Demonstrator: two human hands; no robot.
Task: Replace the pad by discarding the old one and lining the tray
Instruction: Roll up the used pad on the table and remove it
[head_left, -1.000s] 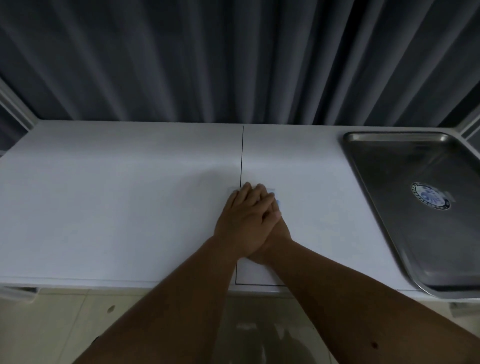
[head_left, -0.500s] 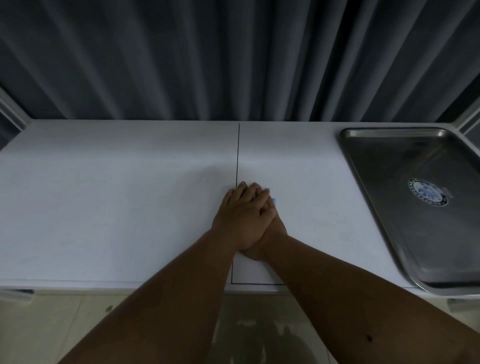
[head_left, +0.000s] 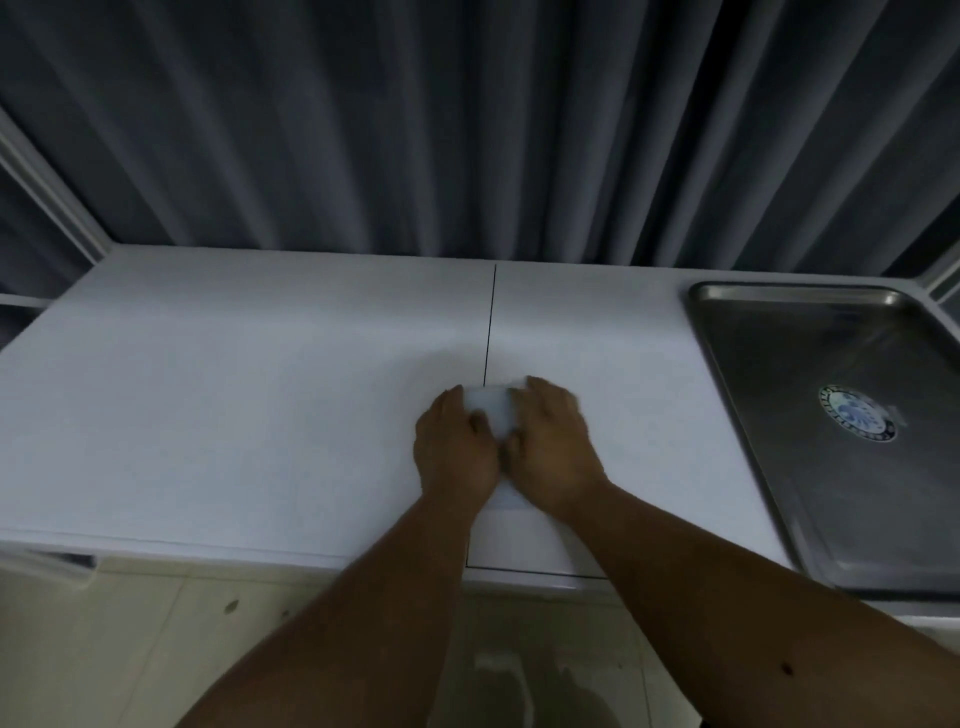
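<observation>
Both hands, stacked a moment ago, now sit side by side; left hand (head_left: 454, 447) and right hand (head_left: 553, 441) pinch the folded white pad (head_left: 491, 410) between them on the counter (head_left: 234, 395); the tray (head_left: 795, 296) lies well right of the right hand.

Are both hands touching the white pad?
Touching. The head view shows the left hand and right hand pressed on either side of the folded white pad on the table.

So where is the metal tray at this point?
In the head view the metal tray lies on the right end of the white table, well to the right of both hands, unlined, with only a round blue sticker inside it.
</observation>
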